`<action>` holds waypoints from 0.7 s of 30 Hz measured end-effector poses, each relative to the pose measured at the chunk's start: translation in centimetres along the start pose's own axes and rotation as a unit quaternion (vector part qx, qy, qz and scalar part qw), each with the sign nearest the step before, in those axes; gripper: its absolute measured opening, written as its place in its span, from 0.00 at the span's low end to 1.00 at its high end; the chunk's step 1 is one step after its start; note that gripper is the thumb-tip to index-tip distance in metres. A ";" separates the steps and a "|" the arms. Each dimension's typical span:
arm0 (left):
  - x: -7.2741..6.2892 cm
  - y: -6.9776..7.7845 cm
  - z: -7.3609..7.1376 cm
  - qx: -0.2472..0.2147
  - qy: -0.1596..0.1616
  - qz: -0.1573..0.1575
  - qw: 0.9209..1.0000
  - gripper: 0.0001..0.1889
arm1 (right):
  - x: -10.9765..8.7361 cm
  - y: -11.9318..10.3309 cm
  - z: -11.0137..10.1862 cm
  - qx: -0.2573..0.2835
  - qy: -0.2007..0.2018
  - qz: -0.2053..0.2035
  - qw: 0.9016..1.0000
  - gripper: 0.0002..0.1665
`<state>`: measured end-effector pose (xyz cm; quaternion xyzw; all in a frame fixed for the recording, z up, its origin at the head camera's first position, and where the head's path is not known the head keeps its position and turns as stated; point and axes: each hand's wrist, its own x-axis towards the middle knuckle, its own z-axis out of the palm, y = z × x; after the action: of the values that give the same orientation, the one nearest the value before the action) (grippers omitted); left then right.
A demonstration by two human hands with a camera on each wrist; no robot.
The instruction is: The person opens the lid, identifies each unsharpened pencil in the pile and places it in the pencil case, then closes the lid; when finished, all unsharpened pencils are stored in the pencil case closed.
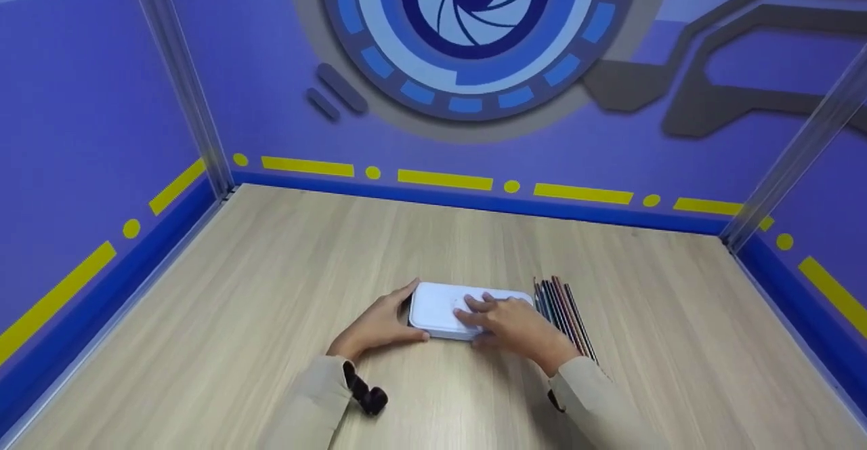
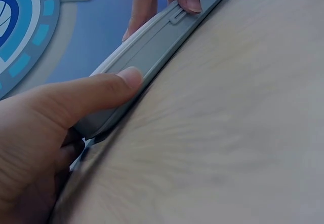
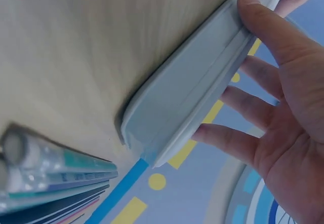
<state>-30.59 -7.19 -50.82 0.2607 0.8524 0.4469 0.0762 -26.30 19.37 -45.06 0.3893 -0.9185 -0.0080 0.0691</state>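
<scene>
1 white case [image 1: 435,309] lies flat on the counter [image 1: 305,253], about midway between its left and right edges. Left grip [image 1: 379,324] clasps the case's left end. Right grip [image 1: 520,328] holds it, thumb on front side, fingertips on top. Pencils [image 1: 567,311] lie just beside, toward the counter's right edge.

The head view was evenly lit, with a pale sheen on the table [image 1: 440,402]; both wrist views were dimmer, and a soft shadow edged the pale case [image 3: 182,77].
</scene>
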 end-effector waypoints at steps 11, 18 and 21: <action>-0.2 -0.1 0.0 0.023 -0.001 -0.008 1.000 0.56 | -0.2 -0.1 0.9 -0.111 0.029 -0.053 0.992 0.33; 0.0 0.2 0.0 0.021 -0.002 -0.013 1.000 0.56 | -0.5 -0.2 1.1 -0.194 0.031 -0.073 0.978 0.34; -0.1 0.1 0.1 0.023 0.002 -0.008 1.000 0.56 | -0.5 -0.2 1.1 -0.209 0.025 -0.081 0.974 0.35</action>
<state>-30.38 -7.14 -50.77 0.2546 0.8648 0.4267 0.0724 -25.95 19.52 -46.22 0.4394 -0.8598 -0.1958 0.1714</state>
